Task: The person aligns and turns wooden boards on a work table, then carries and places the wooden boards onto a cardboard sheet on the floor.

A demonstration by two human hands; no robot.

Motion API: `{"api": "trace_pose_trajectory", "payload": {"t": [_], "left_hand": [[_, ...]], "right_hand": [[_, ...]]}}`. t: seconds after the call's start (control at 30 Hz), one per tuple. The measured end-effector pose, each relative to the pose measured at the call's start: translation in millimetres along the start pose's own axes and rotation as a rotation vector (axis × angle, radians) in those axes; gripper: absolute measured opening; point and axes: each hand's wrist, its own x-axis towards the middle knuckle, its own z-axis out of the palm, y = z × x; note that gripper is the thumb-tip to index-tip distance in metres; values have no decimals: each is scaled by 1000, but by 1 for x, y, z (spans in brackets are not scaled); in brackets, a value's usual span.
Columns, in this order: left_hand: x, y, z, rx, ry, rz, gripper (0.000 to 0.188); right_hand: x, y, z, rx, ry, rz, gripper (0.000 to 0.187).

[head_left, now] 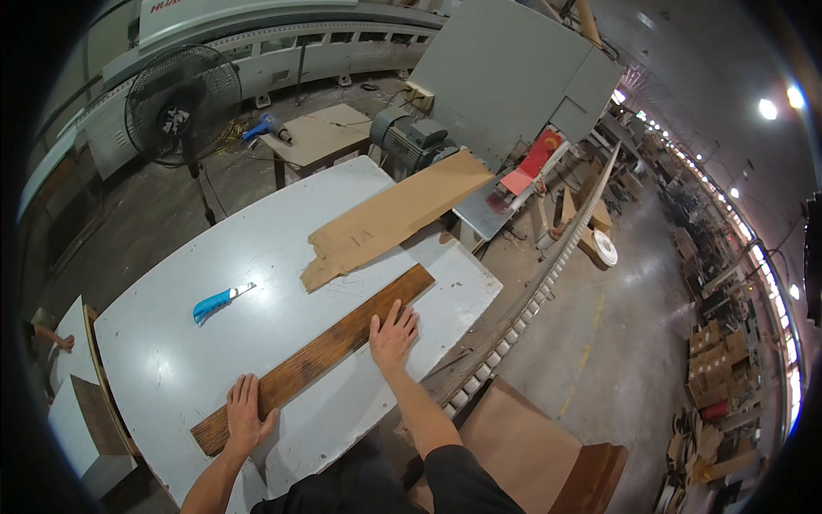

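A long dark-brown wooden board point(317, 355) lies flat and slantwise on the white tabletop point(163, 291). My left hand point(246, 418) rests near the board's close left end, its fingers stretched over the wood. Farther up the board, my right hand point(394, 337) touches the right edge with spread fingers. Neither hand is wrapped around anything. To the left of the board lies a utility knife point(221, 302) with a blue handle, its blade pointing right. Beyond the board, a torn strip of brown cardboard point(394, 218) lies across the table's far side.
A black standing fan point(182, 107) is at the far left. Behind the table are a small stand point(321, 137) holding a blue heat gun point(267, 128) and a grey motor point(411, 141). A roller conveyor rail point(531, 313) runs along the right. Another person's hand point(64, 343) shows at far left.
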Motion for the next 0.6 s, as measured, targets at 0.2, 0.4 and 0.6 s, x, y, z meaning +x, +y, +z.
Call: {"api": "trace_pose_trajectory", "payload": {"t": [0.2,0.4,0.6], "left_hand": [[-2,0,2,-10,-16,-24,82],[-6,-1,1,-1,4,-23,81],[-5,-1,-1,-27,15,-17,81]], "right_hand": [[0,2,-5,-13,20,-3,65],[-3,-2,-1,21,-39,14,67],[-2,-2,-1,13,-31,25,66]]}}
